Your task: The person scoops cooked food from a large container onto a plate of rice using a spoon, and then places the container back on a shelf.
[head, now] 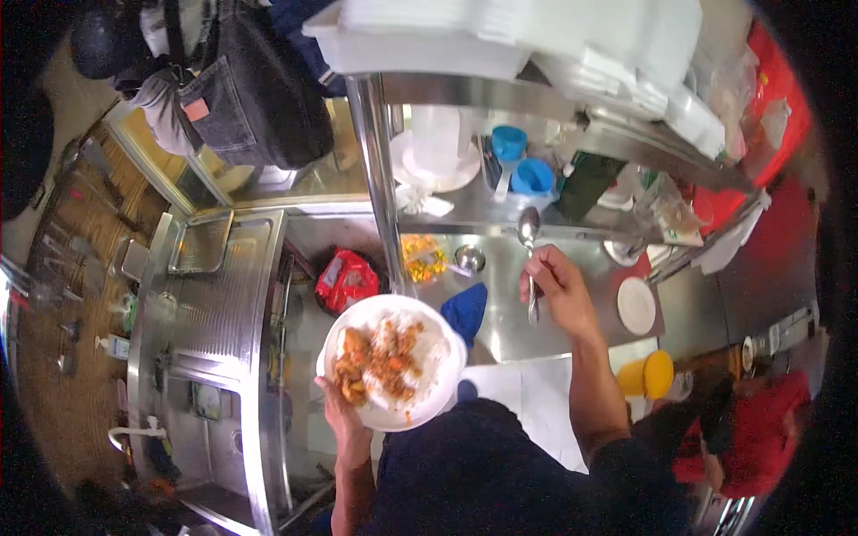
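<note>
My left hand (345, 422) grips the lower left rim of a round white bowl (390, 362). White rice (432, 352) with pieces of food in a reddish-brown sauce (385, 362) lies in it, and a small drip of sauce marks the near rim. In my right hand (556, 285) is a metal spoon (529, 231), held by its handle with its bowl pointing away from me, over a stainless steel counter (503, 335). Beside that hand, to the left, lie a blue cloth (466, 311) and a metal ladle (470, 258).
A steel shelf (449, 221) carries blue scoops (533, 177) and white plates (436, 181). White foam containers (429, 40) are stacked above. A steel sink (214, 442) stands left, a red bag (347, 278) behind the bowl, a white plate (636, 306) and yellow container (647, 375) right. Another person (757, 429) is at lower right.
</note>
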A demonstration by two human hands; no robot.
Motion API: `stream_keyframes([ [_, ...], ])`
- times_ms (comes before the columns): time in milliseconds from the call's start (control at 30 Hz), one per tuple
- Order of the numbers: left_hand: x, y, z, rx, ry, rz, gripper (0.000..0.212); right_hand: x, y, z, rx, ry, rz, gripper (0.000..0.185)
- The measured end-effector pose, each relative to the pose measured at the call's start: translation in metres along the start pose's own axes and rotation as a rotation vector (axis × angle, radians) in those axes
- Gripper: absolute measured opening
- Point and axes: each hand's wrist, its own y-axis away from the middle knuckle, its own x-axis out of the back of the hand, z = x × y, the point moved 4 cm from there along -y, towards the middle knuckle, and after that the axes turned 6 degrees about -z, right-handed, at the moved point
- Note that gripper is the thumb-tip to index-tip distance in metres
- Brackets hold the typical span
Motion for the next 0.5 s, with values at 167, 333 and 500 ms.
stream_keyframes([
  [167,-0.022,-0.027,0.014,0.106,-0.039,-0.24,0.087,-0.03,0.086,0.065,-0.179,-0.194,0.269,0.015],
  [333,-0.047,-0.051,0.003,0.256,-0.128,-0.483,0.084,-0.056,0.164,0.082,-0.445,-0.344,0.459,0.022],
  [500,-0.086,-0.033,0.025,0.451,-0.182,-0.626,0.078,-0.082,0.19,0.045,-0.472,-0.424,0.34,0.044],
])
